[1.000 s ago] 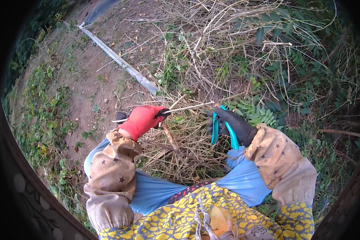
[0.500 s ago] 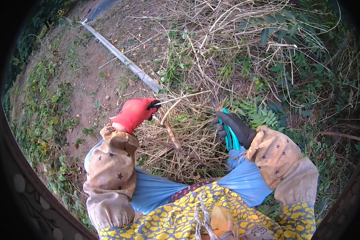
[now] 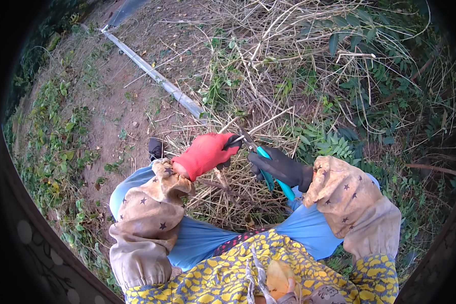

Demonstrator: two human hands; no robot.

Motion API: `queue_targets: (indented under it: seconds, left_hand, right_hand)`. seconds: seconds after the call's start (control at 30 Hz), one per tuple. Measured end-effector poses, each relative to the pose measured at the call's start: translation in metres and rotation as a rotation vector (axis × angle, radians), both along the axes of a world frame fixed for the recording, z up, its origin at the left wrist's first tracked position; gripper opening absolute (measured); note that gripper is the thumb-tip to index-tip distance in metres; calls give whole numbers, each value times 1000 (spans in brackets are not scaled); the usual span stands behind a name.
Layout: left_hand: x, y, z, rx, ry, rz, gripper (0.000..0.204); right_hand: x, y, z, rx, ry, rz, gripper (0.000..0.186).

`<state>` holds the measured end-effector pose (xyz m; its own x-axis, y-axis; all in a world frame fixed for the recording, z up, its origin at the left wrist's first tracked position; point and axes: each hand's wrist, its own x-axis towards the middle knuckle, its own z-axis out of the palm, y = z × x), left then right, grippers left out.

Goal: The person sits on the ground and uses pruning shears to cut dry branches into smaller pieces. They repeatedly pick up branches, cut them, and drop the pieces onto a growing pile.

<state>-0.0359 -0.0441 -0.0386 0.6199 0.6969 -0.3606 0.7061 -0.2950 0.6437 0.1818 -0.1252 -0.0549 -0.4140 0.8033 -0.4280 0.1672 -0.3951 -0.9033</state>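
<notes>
Soil L (roomy), pruners nr stick

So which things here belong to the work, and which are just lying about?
In use: teal-handled secateurs in the right hand; thin dry stick in the left hand; probably the pile of sticks beneath the hands.

Apparently just lying about: long grey pole; tangled branches farther out.
</notes>
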Motion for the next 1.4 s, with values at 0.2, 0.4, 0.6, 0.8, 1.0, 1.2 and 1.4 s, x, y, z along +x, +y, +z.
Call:
queue_targets:
  seconds: [0.2,0.4,0.6,0.8,1.0,1.2,1.4]
  left_hand:
    - [-21,28,5,-641,-390,170,44]
    - [-22,19,-5,-580,-377,44,38]
    - [-5,10,-15,-544,-369,66,30]
    - [-2,11,-17,-541,-392,70,25]
    - [-3,7,-19,-452,-227,49,23]
    - [-34,26,-47,216,18,13,24]
    - [-40,19,-48,591,292,-89,36]
  right_hand:
    - [14,4,7,-127,7,-160,32]
    - [15,4,5,-84,27,-113,34]
    - [12,2,-7,50,1,-30,36]
    - [15,-1,-5,-76,42,-48,33]
    - [12,-8,-13,-194,-30,-54,37]
    - [24,-11,-21,-262,151,-201,38]
    - [41,1,3,-298,525,-445,52]
